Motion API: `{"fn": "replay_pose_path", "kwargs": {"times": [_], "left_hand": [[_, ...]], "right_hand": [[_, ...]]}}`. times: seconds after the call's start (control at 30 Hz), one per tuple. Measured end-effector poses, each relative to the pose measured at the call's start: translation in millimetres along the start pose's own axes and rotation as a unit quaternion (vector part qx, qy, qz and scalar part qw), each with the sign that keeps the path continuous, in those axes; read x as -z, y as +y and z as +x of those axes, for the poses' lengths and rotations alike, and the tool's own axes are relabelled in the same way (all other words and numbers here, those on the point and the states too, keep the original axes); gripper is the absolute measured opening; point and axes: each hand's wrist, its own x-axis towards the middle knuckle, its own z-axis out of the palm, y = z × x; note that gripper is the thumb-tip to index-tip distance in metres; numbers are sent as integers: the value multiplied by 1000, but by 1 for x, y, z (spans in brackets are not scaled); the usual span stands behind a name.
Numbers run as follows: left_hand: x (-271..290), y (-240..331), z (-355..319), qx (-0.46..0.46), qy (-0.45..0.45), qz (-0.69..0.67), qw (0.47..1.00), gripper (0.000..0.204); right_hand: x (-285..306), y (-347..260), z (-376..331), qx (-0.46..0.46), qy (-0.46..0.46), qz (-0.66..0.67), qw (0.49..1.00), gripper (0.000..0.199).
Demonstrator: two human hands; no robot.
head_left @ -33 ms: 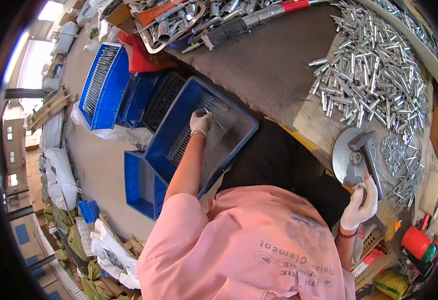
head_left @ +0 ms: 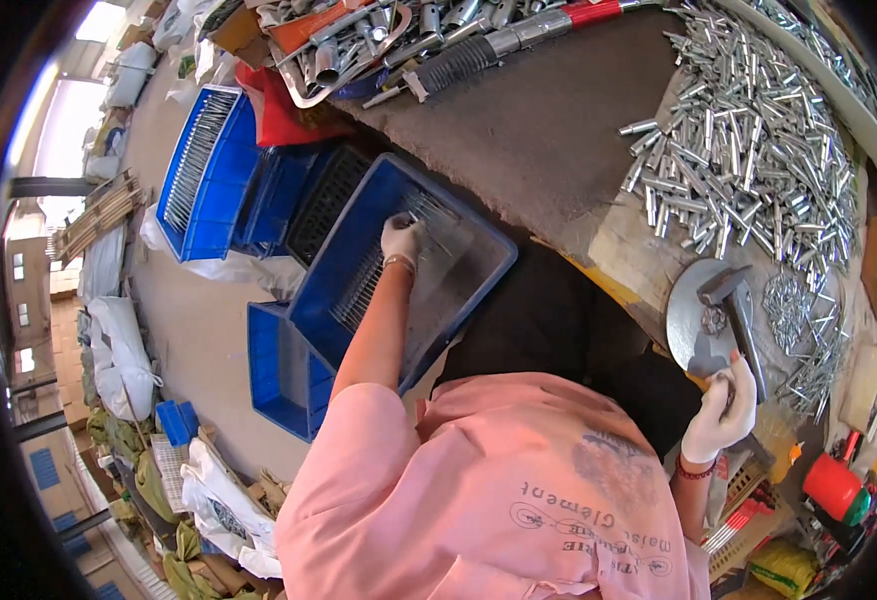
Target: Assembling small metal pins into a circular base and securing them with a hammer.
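Slim silvery metal rods (head_left: 360, 290) lie beside the white-gloved left hand (head_left: 401, 238), fingers curled, grip unclear, left of the brown table (head_left: 518, 140) in a cluttered room (head_left: 188, 330).

Strong glare upper left — dark, bent edges

And here's the room: daylight blazes in at the upper left, the tall window (head_left: 70, 112) burned nearly white, a blue fringe along its edge. Dark beams (head_left: 50, 187) cut in from that side, one, two, three of them! Below, a pale beige floor (head_left: 193, 350) sweeps down the left, lined with plump white sacks (head_left: 121, 350), brown cardboard boxes (head_left: 66, 345) and rumpled green cloth (head_left: 148, 482). Wooden slats (head_left: 98, 213) lean at a slant near the window. Over on the right, the counter (head_left: 528, 130) spreads wide, dull brown, its near edge flashing yellow.
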Motion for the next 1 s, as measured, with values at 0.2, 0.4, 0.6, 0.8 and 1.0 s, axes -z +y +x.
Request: {"fn": "replay_pose_path", "kwargs": {"times": [0.2,0.4,0.6,0.8,1.0], "left_hand": [[45,-57,139,-219,94,-75,968,45],[-51,9,37,-23,123,232,965,47],[-18,38,42,-194,197,110,955,39],[9,228,-107,-331,79,-159,927,21],[-76,316,-245,-513,-324,128,784,46]], "right_hand": [[5,1,-2,-20,-6,63,998,32],[1,0,-2,-10,18,-25,999,30],[2,-8,12,56,-4,-37,998,26],[2,-17,18,74,13,22,997,24],[10,-18,21,108,17,13,994,21]]}}
